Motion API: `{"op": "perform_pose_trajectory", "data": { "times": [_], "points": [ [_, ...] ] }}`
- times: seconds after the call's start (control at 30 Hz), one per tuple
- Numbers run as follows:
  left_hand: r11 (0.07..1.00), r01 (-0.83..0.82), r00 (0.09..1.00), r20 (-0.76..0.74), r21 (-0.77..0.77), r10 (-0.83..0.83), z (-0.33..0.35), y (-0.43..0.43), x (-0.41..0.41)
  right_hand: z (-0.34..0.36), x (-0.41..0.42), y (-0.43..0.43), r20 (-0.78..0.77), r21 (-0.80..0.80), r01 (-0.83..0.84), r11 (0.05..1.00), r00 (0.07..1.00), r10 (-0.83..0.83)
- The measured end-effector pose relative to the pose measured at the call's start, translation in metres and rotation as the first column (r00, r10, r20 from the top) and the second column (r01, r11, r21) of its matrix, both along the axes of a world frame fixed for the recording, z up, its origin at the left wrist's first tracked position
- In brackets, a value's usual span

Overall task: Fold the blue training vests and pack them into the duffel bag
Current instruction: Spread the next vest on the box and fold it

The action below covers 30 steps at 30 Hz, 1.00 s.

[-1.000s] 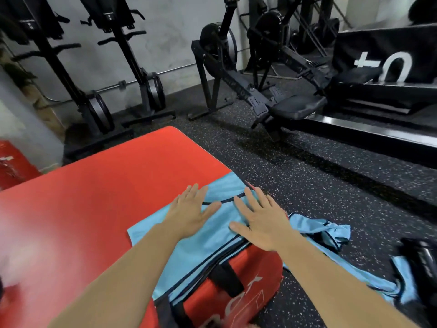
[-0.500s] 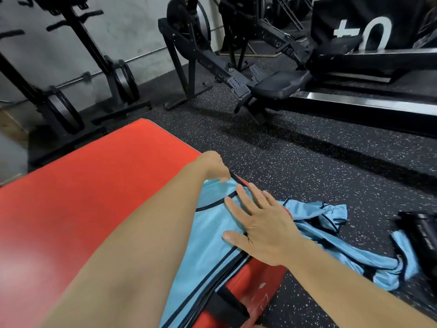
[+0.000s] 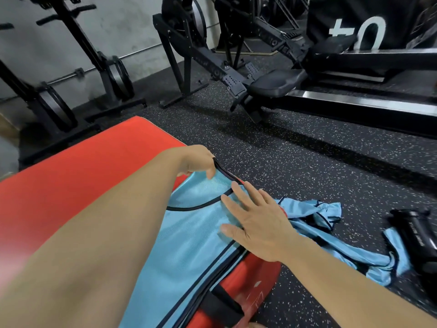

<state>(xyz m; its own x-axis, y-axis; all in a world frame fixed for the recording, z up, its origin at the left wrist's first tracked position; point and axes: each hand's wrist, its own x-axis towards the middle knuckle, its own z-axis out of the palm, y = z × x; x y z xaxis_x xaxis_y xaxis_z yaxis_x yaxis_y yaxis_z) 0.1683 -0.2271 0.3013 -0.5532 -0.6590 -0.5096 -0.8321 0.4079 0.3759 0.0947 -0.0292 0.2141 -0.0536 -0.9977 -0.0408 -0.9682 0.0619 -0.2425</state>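
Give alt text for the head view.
The left hand pinches the dark-trimmed edge of a blue vest spread on a red pad, the right hand flat on it. A second vest lies crumpled on the speckled floor.

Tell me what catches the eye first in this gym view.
A blue vest spread on the bright red pad, centre frame: the left hand pinches its dark-trimmed far edge, the right hand presses flat on it. Crumpled vests lie on the speckled floor to the right.
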Motion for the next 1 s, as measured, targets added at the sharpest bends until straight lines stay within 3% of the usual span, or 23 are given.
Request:
{"op": "perform_pose_trajectory", "data": {
  "times": [0.1,0.13,0.27,0.37,0.43,0.5,0.67,0.77,0.83,0.9,1.0],
  "points": [
    [1.000,0.025,0.997,-0.078,-0.013,-0.026,0.004,-0.003,0.010,0.007,-0.009,-0.011,0.218,-0.268,0.254,0.929,0.956,-0.198],
    [1.000,0.027,0.994,-0.109,-0.008,-0.028,0.005,-0.005,0.013,0.011,-0.014,-0.016,0.257,-0.280,0.347,0.895,0.926,-0.278],
    [0.999,-0.001,0.971,-0.240,0.050,0.013,0.011,-0.015,0.024,0.020,-0.033,-0.034,0.434,0.053,0.531,0.846,0.751,-0.498],
    [0.996,-0.081,0.942,-0.324,0.045,0.091,0.016,-0.022,0.033,0.024,-0.042,-0.040,0.715,0.162,0.511,0.844,0.529,-0.458],
    [0.992,-0.122,0.919,-0.375,0.023,0.122,0.020,-0.024,0.039,0.035,-0.044,-0.045,0.787,0.188,0.502,0.844,0.437,-0.435],
    [0.985,-0.167,0.896,-0.425,-0.050,0.130,0.027,-0.026,0.049,0.051,-0.041,-0.052,0.789,0.143,0.512,0.847,0.458,-0.410],
    [0.960,-0.189,0.867,-0.494,-0.208,0.064,0.057,-0.023,0.100,0.094,0.003,-0.057,0.670,-0.111,0.458,0.882,0.690,-0.274],
    [0.944,-0.170,0.885,-0.466,-0.283,0.020,0.063,-0.013,0.147,0.112,0.052,-0.037,0.405,-0.242,0.341,0.908,0.886,-0.224],
    [0.924,-0.163,0.902,-0.431,-0.345,-0.002,0.053,0.004,0.180,0.102,0.087,-0.022,0.195,-0.399,0.214,0.891,0.970,-0.146],
    [0.884,-0.152,0.936,-0.351,-0.443,-0.015,0.030,0.024,0.211,0.075,0.118,-0.008,-0.043,-0.484,0.046,0.874,0.996,-0.076],
    [0.764,-0.055,0.989,-0.141,-0.642,-0.047,-0.020,0.058,0.245,0.036,0.143,0.007,-0.202,-0.388,-0.066,0.919,0.979,-0.015]
  ]
}}
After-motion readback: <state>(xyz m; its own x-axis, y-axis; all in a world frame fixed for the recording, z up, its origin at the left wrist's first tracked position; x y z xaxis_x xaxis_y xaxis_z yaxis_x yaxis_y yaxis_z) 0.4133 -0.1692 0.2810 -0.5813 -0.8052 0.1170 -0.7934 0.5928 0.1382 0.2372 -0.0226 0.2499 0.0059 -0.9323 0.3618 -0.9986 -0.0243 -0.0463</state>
